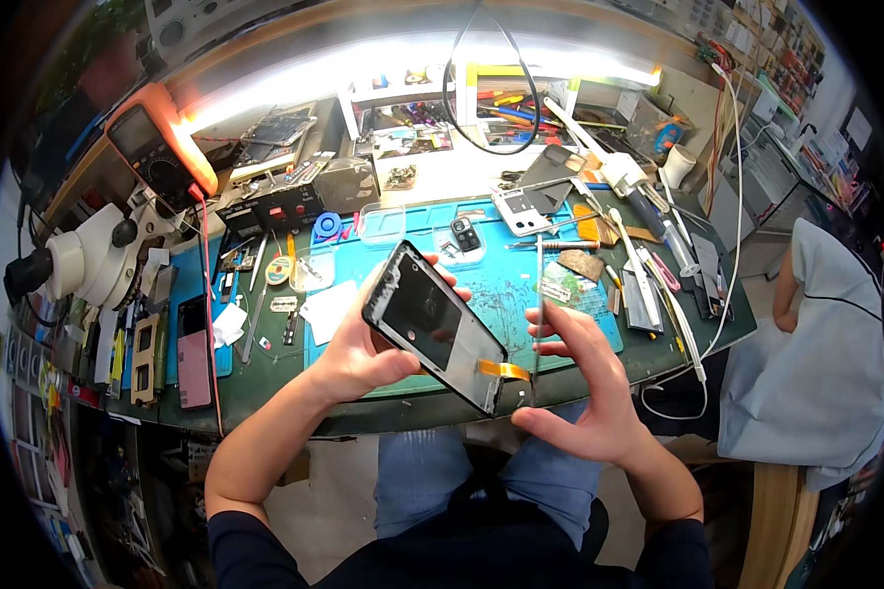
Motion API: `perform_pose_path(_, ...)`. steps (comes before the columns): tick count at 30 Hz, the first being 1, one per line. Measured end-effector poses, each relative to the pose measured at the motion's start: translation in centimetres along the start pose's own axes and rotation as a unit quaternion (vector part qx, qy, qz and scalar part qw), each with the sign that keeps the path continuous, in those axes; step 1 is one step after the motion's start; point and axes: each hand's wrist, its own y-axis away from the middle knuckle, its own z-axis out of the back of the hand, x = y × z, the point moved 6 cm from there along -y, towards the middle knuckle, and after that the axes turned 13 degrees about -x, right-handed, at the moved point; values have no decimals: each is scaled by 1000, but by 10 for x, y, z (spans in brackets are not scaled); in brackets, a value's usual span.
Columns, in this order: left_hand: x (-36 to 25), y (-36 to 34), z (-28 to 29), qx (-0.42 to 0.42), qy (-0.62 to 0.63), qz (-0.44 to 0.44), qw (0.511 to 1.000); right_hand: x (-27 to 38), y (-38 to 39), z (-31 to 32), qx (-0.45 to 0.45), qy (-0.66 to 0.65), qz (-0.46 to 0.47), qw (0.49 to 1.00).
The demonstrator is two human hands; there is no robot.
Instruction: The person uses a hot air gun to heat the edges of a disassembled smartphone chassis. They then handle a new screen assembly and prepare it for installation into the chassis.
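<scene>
My left hand is closed round a black-rimmed, opened phone, tilted above the front of the bench. Inside its frame show a dark rectangle and a greyish lower area. From its lower end an orange flex cable reaches to a thin, long panel seen edge-on. My right hand holds this panel, fingers at its far side and thumb near its lower end. The panel's faces cannot be made out. Under both hands lies a blue work mat.
An orange multimeter and a white microscope stand at left. A pink phone lies near the front edge. Small trays, a camera module and a soldering iron lie around. A person in light clothing sits at right.
</scene>
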Motion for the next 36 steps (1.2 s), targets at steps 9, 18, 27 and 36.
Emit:
perform_pose_path(9,-2,2,-4,13,-4,9,1000,2,-4,-8,4,8,-13,1000)
perform_pose_path(18,-1,7,-1,9,-39,43,998,14,-18,-21,49,53,27,997)
perform_pose_path(27,8,10,13,-27,-38,48,998,21,-24,-27,55,101,40,993)
perform_pose_path(36,-1,2,0,-7,-3,24,1000,21,-27,-31,47,113,47,991)
